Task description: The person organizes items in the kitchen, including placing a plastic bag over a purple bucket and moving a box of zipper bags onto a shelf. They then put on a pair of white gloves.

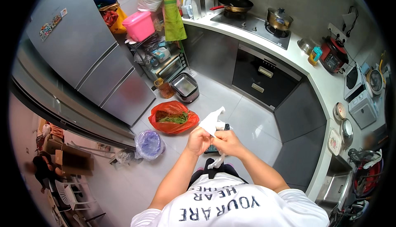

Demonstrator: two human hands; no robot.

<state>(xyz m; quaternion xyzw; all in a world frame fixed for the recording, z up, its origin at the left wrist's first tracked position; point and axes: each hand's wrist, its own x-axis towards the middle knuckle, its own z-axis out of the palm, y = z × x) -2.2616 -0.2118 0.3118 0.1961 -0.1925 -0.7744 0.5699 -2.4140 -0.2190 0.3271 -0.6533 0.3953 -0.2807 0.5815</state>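
A crumpled white cloth or thin plastic piece (211, 122) is pinched between both of my hands in front of my body. My left hand (198, 141) grips its lower left edge, and my right hand (228, 142) holds it close beside, fingers curled. A loose white end hangs below my hands. Partly hidden under them, a dark object with a teal part (211, 149) is near the floor; its kind cannot be told. Ahead and to the left, an open red plastic bag (174, 128) of green leafy stems lies on the tiles.
A bin with a purple-blue plastic liner (149, 144), an oil jug (164, 88) and a steel-lined pot (185, 86) stand on the floor. The curved white counter (315, 81) runs ahead and right, with a sink (335, 180). The fridge (89, 47) is left. A person (43, 169) is at the far lower left.
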